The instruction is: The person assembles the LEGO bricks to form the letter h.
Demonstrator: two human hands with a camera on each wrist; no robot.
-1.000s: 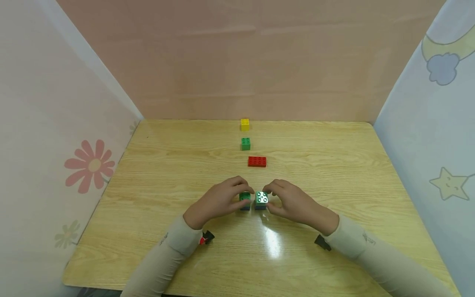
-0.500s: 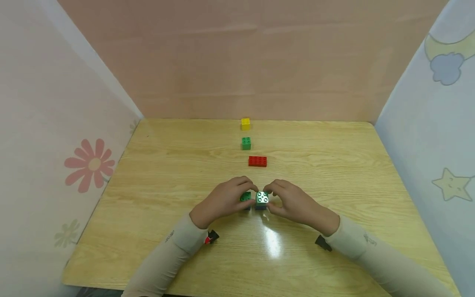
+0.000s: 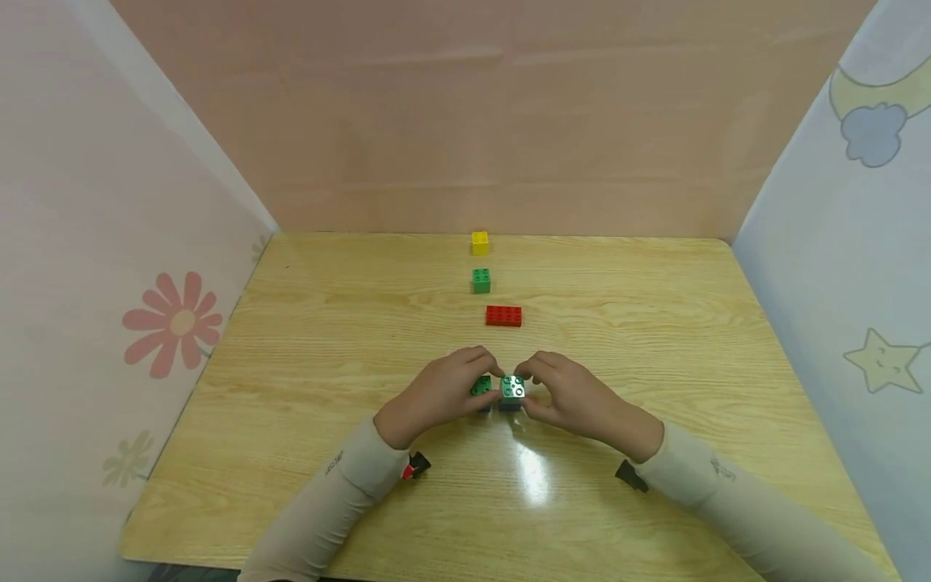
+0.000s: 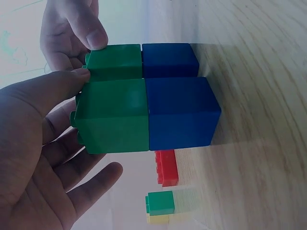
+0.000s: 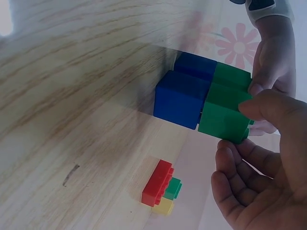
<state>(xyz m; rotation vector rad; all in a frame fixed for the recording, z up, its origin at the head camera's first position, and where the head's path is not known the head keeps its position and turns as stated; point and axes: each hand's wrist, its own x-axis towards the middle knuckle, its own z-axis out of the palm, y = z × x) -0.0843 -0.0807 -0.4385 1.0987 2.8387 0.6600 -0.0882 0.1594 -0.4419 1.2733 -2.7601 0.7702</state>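
Note:
Two small stacks stand upright side by side at mid-table, each a green toy brick on a blue one. My left hand (image 3: pixel 440 391) holds the left stack's green brick (image 4: pixel 115 117), thumb on the near side and fingers round the far side. Beneath it is a blue brick (image 4: pixel 180 115). The right stack's green brick (image 5: pixel 224 112) is pinched near its studs between thumb and fingers of my right hand (image 3: pixel 579 400), above its own blue brick (image 5: pixel 180 100). Only a narrow gap shows between the stacks from above. Part of the left green brick is hidden by my left fingers.
Beyond the hands, a long red brick (image 3: pixel 504 316), another green brick (image 3: pixel 482 281) and a yellow brick (image 3: pixel 480 243) form a rough line toward the table's back edge. Patterned panels flank the wooden table (image 3: pixel 327 323), and a plain pinkish panel (image 3: pixel 465 121) stands behind it.
My left hand has shifted slightly right and further over the left stack, its fingers now nearer the right stack. The right hand and the loose bricks stay put.

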